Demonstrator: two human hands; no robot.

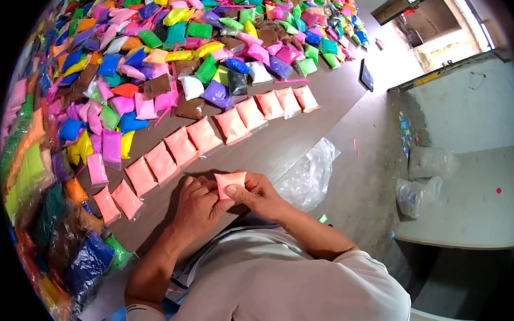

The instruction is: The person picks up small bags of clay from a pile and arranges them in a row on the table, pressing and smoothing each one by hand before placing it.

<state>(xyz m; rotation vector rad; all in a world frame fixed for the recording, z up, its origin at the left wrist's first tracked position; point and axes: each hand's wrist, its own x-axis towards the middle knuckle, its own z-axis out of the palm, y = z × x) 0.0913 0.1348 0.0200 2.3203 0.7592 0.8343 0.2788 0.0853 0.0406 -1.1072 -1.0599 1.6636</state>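
A small, plump salmon-pink packet (pixel 229 182) is held up between my two hands over the table's near edge. My right hand (pixel 256 193) pinches it, with the thumb pressed across its front face. My left hand (pixel 199 201) is curled against the packet's left side; its fingers are bent and partly hidden, and the thumb touches the lower edge. Beyond my hands, several matching salmon packets (pixel 181 146) lie in a slanting row from lower left to upper right. Two more packets of that colour (pixel 127 199) sit at the row's near left end.
A large heap of many-coloured packets (pixel 176 33) covers the table's far and left side. Bigger filled bags (pixel 89 262) are stacked at lower left. A clear plastic bag (pixel 310 173) hangs at the table's right edge. A dark phone-like slab (pixel 366 75) lies at the far right edge.
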